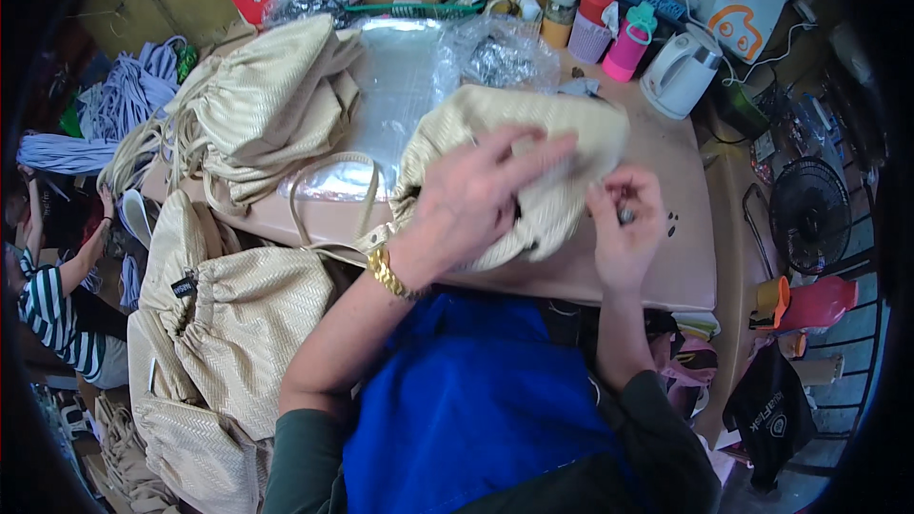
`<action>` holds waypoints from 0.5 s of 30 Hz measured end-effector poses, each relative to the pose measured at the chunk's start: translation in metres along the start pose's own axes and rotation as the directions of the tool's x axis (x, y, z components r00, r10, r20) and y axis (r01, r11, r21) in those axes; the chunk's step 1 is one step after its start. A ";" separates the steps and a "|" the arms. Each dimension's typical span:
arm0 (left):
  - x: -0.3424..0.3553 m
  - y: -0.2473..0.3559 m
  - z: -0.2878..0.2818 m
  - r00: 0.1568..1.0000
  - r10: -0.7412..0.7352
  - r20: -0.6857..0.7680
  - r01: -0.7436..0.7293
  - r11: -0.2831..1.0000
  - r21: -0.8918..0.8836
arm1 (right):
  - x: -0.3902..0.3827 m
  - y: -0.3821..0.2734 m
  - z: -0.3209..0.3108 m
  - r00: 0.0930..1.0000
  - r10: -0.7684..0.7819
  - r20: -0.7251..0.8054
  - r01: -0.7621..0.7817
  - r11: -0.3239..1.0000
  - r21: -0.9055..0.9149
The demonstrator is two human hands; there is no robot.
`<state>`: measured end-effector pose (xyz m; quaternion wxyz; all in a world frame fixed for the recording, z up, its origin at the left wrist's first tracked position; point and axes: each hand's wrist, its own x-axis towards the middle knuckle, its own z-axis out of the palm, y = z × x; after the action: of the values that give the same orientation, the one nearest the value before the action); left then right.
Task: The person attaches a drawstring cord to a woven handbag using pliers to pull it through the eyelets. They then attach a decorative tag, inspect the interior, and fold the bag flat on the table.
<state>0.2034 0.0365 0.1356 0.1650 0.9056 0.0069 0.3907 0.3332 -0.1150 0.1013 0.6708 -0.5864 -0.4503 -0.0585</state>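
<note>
We see a cream woven bag (pixel 476 119) bunched up on the table (pixel 681 171), right in front of the person. The left hand (pixel 471 195) lies across it, fingers stretched out toward the right; with the blur there, we cannot tell whether it grips the cloth or only presses on it. The right hand (pixel 633 219) is at the bag's right edge, its fingers curled in around a small dark piece (pixel 625 215) too small for us to name. Just beside that hand, we find a few dark bits (pixel 673 225) on the table top.

A gold band (pixel 384 271) circles the left wrist, and we see a blue apron (pixel 466 400) below the hands. To the left, we have a heap of similar bags (pixel 276 95) on the table, with more bags (pixel 267 295) lower down, near the left forearm. Behind the worked bag lies clear plastic (pixel 400 86). Toward the back right we note a pink bottle (pixel 628 48) and a white kettle (pixel 683 71), standing near each other. At the far left, we see another person in a striped top (pixel 59 305).
</note>
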 end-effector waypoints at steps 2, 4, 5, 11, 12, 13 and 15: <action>0.040 0.001 -0.019 0.982 -0.040 -0.183 0.031 0.998 -0.051 | -0.011 -0.024 0.009 0.982 -0.169 -0.081 0.159 0.981 -0.115; 0.068 0.001 -0.032 0.908 -0.069 -0.413 -0.019 0.979 -0.205 | -0.008 -0.034 0.024 0.985 -0.146 -0.095 0.147 0.989 -0.002; 0.077 0.010 -0.033 0.877 -0.143 -0.458 -0.005 0.952 -0.306 | -0.006 -0.038 0.032 0.987 -0.128 -0.102 0.133 0.990 0.046; 0.061 0.004 -0.027 0.910 -0.115 -0.398 0.087 0.992 -0.087 | 0.023 0.005 0.063 0.958 -0.191 -0.215 0.221 0.967 0.125; 0.051 -0.012 -0.031 0.916 -0.104 -0.388 0.087 0.994 -0.062 | 0.025 0.009 0.054 0.970 -0.185 -0.157 0.196 0.979 0.058; 0.040 -0.030 -0.035 0.953 -0.182 -0.242 0.170 0.983 -0.073 | 0.029 0.007 0.045 0.969 -0.187 -0.162 0.182 0.982 -0.042; 0.019 -0.054 -0.047 0.983 -0.175 0.063 0.171 0.983 0.061 | 0.038 0.008 0.034 0.975 -0.209 -0.069 0.200 0.972 -0.121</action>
<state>0.1897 0.1040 0.1630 0.1734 0.9186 0.0906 0.3434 0.3427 -0.0666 0.1177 0.6446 -0.5711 -0.4765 -0.1768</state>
